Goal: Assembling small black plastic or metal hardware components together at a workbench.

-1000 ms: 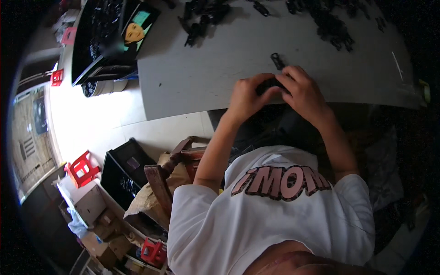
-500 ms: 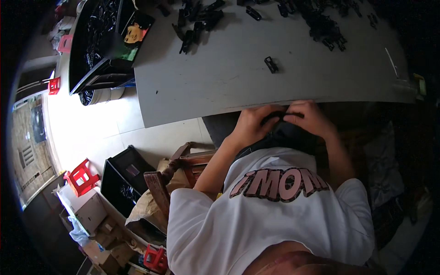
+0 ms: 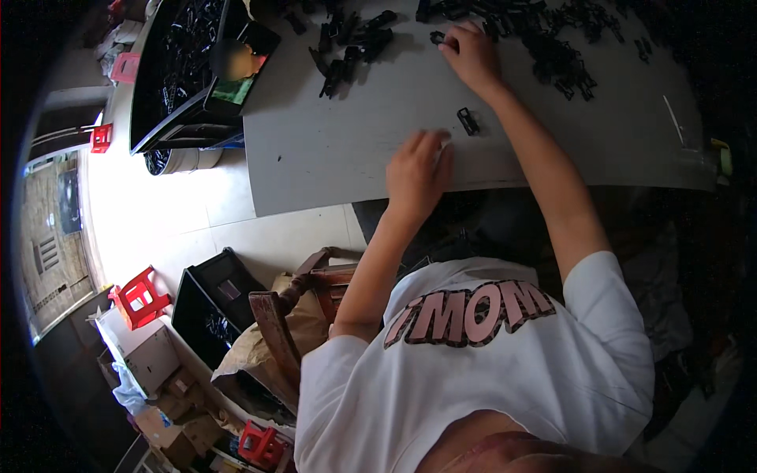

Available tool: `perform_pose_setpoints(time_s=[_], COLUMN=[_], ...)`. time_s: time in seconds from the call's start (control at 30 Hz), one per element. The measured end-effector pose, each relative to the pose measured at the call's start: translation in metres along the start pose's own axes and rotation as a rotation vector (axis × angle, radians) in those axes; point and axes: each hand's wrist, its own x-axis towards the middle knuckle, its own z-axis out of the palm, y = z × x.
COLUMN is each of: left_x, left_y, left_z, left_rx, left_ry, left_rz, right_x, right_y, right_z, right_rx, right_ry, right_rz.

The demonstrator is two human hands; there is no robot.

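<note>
My right hand [image 3: 471, 61] reaches far over the grey table, its thumb and fingers closed on a small black plastic part [image 3: 437, 37] at the front of the scattered parts. Over the table's near edge, my left hand [image 3: 418, 169] is raised with its fingers curled together, slightly blurred; whatever it may hold is hidden. One single black plastic part [image 3: 467, 121] lies on the tabletop between the two hands, touched by neither. A heap of similar black parts [image 3: 558, 59] spreads to the right of my right hand, and a smaller heap [image 3: 355, 47] lies to its left.
A black bin [image 3: 185, 118] filled with black parts stands at the table's left end. The grey table [image 3: 331, 169] has its near edge before me. A wooden chair [image 3: 276, 331], a black crate [image 3: 209, 307] and a red stool [image 3: 142, 299] stand at lower left.
Both hands have parted from their place together at the table's near edge. The right went far forward to a black part near the heaps; the left rose a little over the tabletop.
</note>
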Motion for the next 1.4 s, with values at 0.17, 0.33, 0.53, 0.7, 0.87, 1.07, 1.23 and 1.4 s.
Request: perform_pose_setpoints(time_s=[0.17,0.33,0.53,0.7,0.87,1.07,1.23,1.4], left_x=[0.043,0.048,0.039,0.018,0.042,0.109,0.09,0.05], left_y=[0.013,-0.007,-0.015,-0.037,-0.068,-0.091,-0.088,-0.046], left_z=[0.042,0.038,0.013,-0.018,-0.042,-0.042,-0.024,-0.023], left_rx=[0.338,0.142,-0.095,-0.009,0.348,0.527,0.557,0.571], left_ry=[0.155,0.001,-0.032,0.127,0.49,0.596,0.412,0.349], left_rz=[0.104,0.239,0.244,0.173,0.118,0.134,0.118,0.152], right_x=[-0.048,-0.086,-0.095,-0.093,-0.105,-0.118,-0.122,-0.122], right_y=[-0.01,-0.003,-0.036,-0.053,-0.051,-0.044,-0.04,-0.042], right_z=[-0.047,-0.099,-0.112,-0.11,-0.099,-0.093,-0.094,-0.094], right_rx=[0.048,0.126,0.154,0.104,0.049,0.039,0.029,-0.032], right_ry=[0.053,-0.141,-0.249,-0.295,-0.305,-0.198,-0.172,-0.16], right_rz=[0.026,0.139,-0.092,-0.163,-0.155,-0.05,0.011,-0.025])
